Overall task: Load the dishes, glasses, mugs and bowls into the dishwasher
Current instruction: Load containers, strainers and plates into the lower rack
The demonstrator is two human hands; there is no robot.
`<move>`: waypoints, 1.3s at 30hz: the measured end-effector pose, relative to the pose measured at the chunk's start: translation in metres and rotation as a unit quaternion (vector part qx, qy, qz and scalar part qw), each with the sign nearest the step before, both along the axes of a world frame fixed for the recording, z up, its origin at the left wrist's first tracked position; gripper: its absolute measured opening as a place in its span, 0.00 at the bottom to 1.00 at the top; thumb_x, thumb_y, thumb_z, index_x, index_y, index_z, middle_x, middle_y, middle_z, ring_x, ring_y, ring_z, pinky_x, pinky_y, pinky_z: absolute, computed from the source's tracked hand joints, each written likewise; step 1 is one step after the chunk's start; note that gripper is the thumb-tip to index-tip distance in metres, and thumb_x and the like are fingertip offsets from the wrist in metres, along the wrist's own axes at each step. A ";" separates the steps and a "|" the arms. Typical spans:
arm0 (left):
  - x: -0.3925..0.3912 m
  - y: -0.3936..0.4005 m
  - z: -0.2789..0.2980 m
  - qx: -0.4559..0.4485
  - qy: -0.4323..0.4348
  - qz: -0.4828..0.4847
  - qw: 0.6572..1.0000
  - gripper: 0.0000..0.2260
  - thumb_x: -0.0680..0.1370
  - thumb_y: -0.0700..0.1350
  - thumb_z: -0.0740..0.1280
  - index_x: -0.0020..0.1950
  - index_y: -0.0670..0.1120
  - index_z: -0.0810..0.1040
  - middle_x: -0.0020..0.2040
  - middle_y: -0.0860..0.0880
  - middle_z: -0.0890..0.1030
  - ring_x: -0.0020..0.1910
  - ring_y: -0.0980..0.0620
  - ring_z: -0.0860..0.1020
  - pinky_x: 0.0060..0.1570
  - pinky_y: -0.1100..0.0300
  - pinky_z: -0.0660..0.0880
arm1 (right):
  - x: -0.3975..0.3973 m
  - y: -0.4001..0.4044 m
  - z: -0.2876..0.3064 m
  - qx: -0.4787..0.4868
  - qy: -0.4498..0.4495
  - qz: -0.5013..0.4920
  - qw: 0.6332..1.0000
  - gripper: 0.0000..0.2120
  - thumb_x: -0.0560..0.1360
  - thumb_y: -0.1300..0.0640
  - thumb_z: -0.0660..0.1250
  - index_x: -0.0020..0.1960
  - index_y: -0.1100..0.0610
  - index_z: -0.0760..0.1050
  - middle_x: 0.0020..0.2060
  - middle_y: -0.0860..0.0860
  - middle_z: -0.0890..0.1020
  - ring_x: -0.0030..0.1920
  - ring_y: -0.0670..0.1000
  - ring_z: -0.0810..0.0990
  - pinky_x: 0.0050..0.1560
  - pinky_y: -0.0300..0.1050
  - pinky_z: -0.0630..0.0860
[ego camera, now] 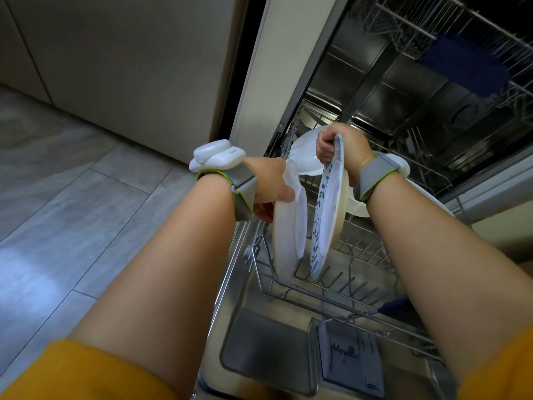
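My left hand (271, 184) grips the top rim of a plain white plate (288, 238), held on edge at the left side of the lower dishwasher rack (340, 301). My right hand (343, 148) grips the top rim of a plate with a blue and green leaf pattern (327, 215), also on edge, just right of the white one. Both plates reach down among the rack's tines. A white bowl (305, 151) lies in the rack behind the plates, partly hidden by my right hand.
The open dishwasher door (268, 342) lies flat below me with its detergent compartment (352, 359). The upper rack (473, 39) is pulled out at top right, holding a dark blue item (464, 62). Cabinet fronts and grey floor tiles lie to the left.
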State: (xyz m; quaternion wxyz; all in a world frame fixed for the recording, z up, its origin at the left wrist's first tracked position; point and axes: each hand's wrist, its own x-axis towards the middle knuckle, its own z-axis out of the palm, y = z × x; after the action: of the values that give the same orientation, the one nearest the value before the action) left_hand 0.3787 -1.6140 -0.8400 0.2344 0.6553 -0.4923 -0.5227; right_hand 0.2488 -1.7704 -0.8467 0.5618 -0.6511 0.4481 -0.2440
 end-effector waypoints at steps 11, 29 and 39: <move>0.000 0.003 0.003 -0.014 -0.033 -0.006 0.999 0.16 0.82 0.52 0.60 0.64 0.43 0.65 0.43 0.42 0.80 0.35 0.48 0.81 0.31 0.56 0.81 | 0.013 0.018 -0.030 -0.109 0.218 -0.009 0.970 0.13 0.58 0.51 0.57 0.17 0.51 0.70 0.25 0.52 0.69 0.31 0.52 0.66 0.38 0.46 0.64; 0.003 0.000 0.001 -0.023 -0.046 -0.001 0.999 0.13 0.80 0.54 0.62 0.57 0.47 0.68 0.43 0.44 0.80 0.34 0.51 0.80 0.25 0.61 0.79 | 0.008 0.023 -0.036 -0.086 0.360 -0.019 0.929 0.14 0.82 0.56 0.51 0.58 0.63 0.70 0.49 0.61 0.75 0.59 0.65 0.74 0.56 0.53 0.70; -0.006 -0.004 0.001 -0.054 -0.095 0.042 0.993 0.18 0.79 0.51 0.65 0.64 0.43 0.69 0.46 0.45 0.76 0.43 0.45 0.81 0.38 0.48 0.82 | -0.031 0.075 -0.003 -0.102 0.348 0.143 0.921 0.35 0.67 0.35 0.68 0.69 0.49 0.66 0.64 0.53 0.74 0.61 0.54 0.76 0.61 0.56 0.76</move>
State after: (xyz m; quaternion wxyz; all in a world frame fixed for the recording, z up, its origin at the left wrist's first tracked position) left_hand 0.3724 -1.6184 -0.8391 0.2427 0.7085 -0.5121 -0.4205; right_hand 0.2182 -1.6956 -0.8497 0.3300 -0.8057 0.4906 0.0367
